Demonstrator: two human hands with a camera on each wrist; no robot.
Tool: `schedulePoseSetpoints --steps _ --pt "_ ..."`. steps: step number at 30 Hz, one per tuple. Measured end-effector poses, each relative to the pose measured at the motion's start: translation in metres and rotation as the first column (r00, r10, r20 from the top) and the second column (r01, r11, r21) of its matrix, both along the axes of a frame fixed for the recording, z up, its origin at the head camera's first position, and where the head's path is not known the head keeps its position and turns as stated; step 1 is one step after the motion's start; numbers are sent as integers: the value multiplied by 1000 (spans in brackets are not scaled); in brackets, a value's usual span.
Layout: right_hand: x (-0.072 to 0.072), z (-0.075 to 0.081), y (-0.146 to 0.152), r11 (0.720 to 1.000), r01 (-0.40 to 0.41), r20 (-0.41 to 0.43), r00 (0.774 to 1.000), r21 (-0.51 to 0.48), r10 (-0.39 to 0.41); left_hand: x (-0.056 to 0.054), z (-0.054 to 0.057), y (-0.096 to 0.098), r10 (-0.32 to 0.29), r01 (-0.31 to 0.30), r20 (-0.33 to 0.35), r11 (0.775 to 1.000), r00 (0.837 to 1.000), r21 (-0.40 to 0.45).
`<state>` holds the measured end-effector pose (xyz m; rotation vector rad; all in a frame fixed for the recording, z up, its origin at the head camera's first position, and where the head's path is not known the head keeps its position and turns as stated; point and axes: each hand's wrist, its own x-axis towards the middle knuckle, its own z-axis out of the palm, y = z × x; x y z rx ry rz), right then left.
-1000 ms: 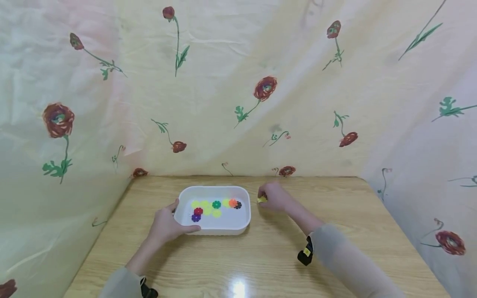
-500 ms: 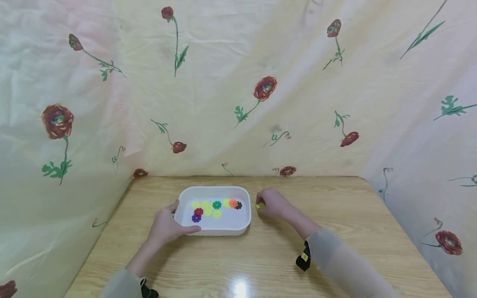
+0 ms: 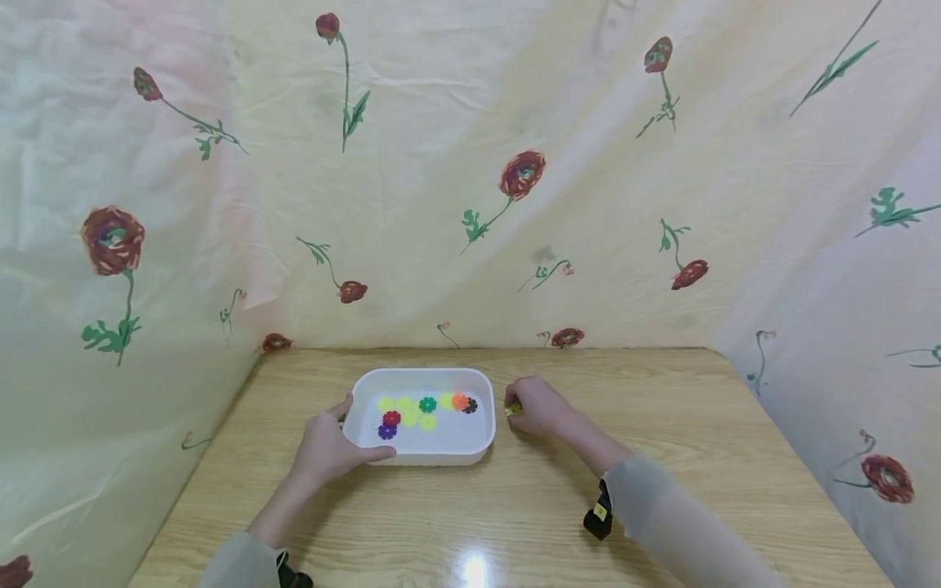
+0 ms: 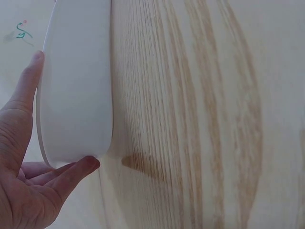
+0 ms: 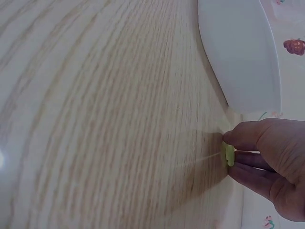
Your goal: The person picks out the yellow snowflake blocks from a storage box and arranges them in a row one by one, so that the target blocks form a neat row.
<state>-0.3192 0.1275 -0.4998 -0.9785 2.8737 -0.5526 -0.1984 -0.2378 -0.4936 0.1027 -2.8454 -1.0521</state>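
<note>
My left hand (image 3: 323,445) grips the left end of a white plastic tub (image 3: 448,451), its thumb along the front rim and its fingers at the left side. Inside lie several flower-shaped plastic discs, among them a green disc (image 3: 427,405), a red disc (image 3: 392,417), a purple disc (image 3: 387,431) and several yellow ones. To the right of the tub, my right hand (image 3: 540,406) pinches a yellow flower-shaped disc (image 5: 229,155) between thumb and fingers, low at the tabletop. Most of that disc is covered by the fingers in the head view.
A wood-grain table (image 3: 662,425) bears the tub. Flower-printed cloth (image 3: 441,204) hangs behind it and along both sides. Each wrist wears a small black camera, such as the right wrist camera (image 3: 599,521). A bright light reflection shows near the front.
My right hand has shifted slightly towards the front of the table, still pinching the yellow disc. The left hand and the tub have stayed in place.
</note>
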Motion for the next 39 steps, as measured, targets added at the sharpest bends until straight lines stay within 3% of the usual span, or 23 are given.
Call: schedulePoseSetpoints --steps 20,26,32,39 --pt "-1 5 1 999 45 36 998 3 -45 1 0 -2 13 -13 29 1000 1000 15" --pt "-6 20 2 997 78 19 997 -9 -78 1 2 -2 10 -10 30 1000 1000 8" --pt "-11 37 -5 998 48 -43 998 -28 -49 1 2 -1 8 -8 22 1000 1000 2" --pt "-2 56 -23 990 91 -80 992 -109 -100 1 0 1 5 -5 18 1000 1000 9"
